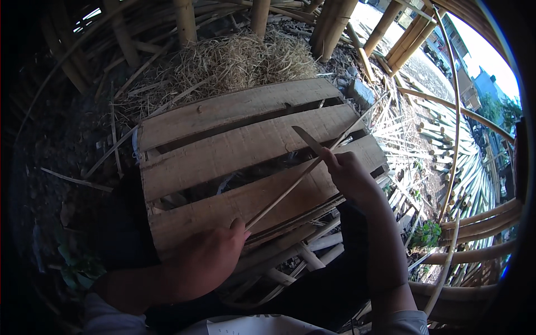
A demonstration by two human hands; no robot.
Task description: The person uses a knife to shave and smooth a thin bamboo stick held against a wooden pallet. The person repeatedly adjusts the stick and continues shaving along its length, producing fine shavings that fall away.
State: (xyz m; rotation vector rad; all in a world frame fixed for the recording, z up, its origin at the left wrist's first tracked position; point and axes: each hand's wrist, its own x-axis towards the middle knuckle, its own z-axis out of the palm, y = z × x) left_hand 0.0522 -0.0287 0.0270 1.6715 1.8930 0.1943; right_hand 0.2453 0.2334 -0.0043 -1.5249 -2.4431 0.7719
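Observation:
A thin bamboo strip (283, 195) slants across a slatted wooden crate (234, 142), from near left to far right. My left hand (209, 258) is closed around the strip's near end, at the crate's front edge. In my right hand (350, 174) is a knife (308, 139), its blade pointing up and to the left over the slats. The blade's base lies close against the strip; whether it cuts into it I cannot tell. My right fingers wrap the knife's handle and mostly hide it.
Dry straw shavings (240, 62) are heaped behind the crate, below upright bamboo posts (186, 22). Many cut bamboo poles (472, 162) lie on the ground to the right. A pale block (362, 92) sits by the crate's far right corner. Bent bamboo rails (483, 220) stand at the right.

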